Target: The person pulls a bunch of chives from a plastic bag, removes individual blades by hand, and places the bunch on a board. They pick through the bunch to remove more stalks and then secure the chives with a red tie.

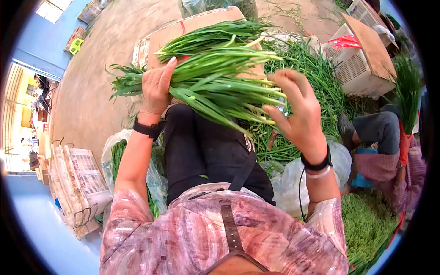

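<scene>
L hand (156, 87) is closed round the bunch of greens (220, 78), gripping nr its leafy end, held up in front of the body. Bunch's long axis runs side to side: leaf tips stick out past L hand, pale stem ends point twd R hand (298, 112). R hand is open, fingers spread, touching those ends. Loose greens (316, 73) lie on the ground beyond.

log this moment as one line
left hand: grip shut on bundle of long green leafy stalks | right hand: open, fingers at stalk ends | behind: brown cardboard box
</scene>
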Demonstrator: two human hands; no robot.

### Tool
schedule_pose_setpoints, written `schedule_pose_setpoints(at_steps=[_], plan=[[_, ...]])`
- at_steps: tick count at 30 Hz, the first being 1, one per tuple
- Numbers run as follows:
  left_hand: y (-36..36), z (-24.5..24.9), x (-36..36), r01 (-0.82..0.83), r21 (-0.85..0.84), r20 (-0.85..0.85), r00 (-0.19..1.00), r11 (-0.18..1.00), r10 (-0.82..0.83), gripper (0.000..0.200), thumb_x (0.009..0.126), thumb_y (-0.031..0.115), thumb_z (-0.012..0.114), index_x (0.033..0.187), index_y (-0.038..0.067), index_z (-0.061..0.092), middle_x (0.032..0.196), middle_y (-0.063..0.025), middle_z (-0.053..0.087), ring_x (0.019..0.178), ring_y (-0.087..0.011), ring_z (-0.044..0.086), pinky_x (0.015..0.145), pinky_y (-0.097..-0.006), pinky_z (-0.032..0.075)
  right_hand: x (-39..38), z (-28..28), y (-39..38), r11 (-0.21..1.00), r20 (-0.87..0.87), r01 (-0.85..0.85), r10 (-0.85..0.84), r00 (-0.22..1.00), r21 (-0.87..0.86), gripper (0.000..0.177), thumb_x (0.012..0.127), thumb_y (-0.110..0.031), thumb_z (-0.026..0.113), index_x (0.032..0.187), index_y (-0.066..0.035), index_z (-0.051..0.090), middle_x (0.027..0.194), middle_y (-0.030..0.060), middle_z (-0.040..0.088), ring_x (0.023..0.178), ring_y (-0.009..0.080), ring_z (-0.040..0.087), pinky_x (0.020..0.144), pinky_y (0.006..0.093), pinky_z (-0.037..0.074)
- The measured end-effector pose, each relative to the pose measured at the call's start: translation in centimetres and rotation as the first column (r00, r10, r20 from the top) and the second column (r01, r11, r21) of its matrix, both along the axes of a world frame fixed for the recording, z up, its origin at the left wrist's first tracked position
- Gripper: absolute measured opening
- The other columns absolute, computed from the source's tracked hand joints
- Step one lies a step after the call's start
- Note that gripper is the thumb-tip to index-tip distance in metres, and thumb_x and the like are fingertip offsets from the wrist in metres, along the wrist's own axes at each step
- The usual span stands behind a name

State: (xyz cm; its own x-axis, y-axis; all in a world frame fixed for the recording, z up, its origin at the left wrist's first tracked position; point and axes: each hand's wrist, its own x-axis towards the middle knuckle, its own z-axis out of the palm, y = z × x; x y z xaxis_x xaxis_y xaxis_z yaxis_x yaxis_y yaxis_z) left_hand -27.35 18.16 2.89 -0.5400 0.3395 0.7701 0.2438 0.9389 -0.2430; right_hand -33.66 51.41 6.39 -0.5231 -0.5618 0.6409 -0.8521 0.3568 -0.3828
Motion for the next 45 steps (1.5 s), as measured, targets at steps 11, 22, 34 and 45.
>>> schedule_pose_setpoints(at_steps=[11, 22, 34, 45], plan=[[-0.2, -1.1, 0.0, -0.051, 0.096, 0.016, 0.999, 0.994, 0.049, 0.046, 0.076, 0.013, 0.062, 0.121, 0.003, 0.056, 0.092, -0.0041, 0.064, 0.078, -0.0181, 0.059, 0.076, -0.0312, 0.04, 7.2, -5.2, -2.3, 0.969, 0.017, -0.145, 0.145, 0.989, 0.202, 0.055, 0.069, -0.014, 0.068, 0.122, -0.013, 0.054, 0.093, 0.0138, 0.057, 0.08, 0.0303, 0.061, 0.069, 0.0388, 0.05], [-0.6, -0.2, 0.9, 0.005, 0.11, 0.023, 1.0, 0.994, -0.007, 0.039, 0.072, 0.01, 0.062, 0.111, 0.012, 0.065, 0.088, -0.0017, 0.062, 0.079, -0.0177, 0.058, 0.077, -0.0306, 0.04, 3.1, -0.7, 2.0, 0.95, 0.419, -0.286, 0.211, 0.883, 0.123, 0.031, 0.079, -0.015, 0.067, 0.109, -0.008, 0.062, 0.085, 0.0134, 0.063, 0.076, 0.0305, 0.064, 0.066, 0.0374, 0.052], [0.2, 0.2, 1.1, 0.048, 0.099, -0.001, 0.999, 0.994, -0.048, 0.045, 0.074, 0.01, 0.063, 0.118, 0.002, 0.058, 0.094, -0.0059, 0.063, 0.081, -0.0214, 0.06, 0.078, -0.0323, 0.041, 1.9, -3.2, -2.4, 0.995, 0.259, -0.088, 0.073, 0.963, 0.046, 0.02, 0.078, -0.018, 0.065, 0.097, -0.01, 0.064, 0.074, 0.0113, 0.06, 0.072, 0.0303, 0.06, 0.065, 0.0401, 0.045], [0.9, -0.5, 0.4, 0.02, 0.068, 0.094, 0.995, 0.998, -0.026, 0.036, 0.072, 0.013, 0.062, 0.107, 0.007, 0.064, 0.089, -0.0034, 0.062, 0.081, -0.0191, 0.06, 0.077, -0.0322, 0.041, 3.5, -5.5, -1.6, 0.992, 0.133, 0.03, -0.014, 0.991, -0.119, 0.018, 0.07, -0.005, 0.068, 0.087, -0.009, 0.063, 0.087, 0.0049, 0.062, 0.084, 0.0255, 0.06, 0.073, 0.0363, 0.045]])
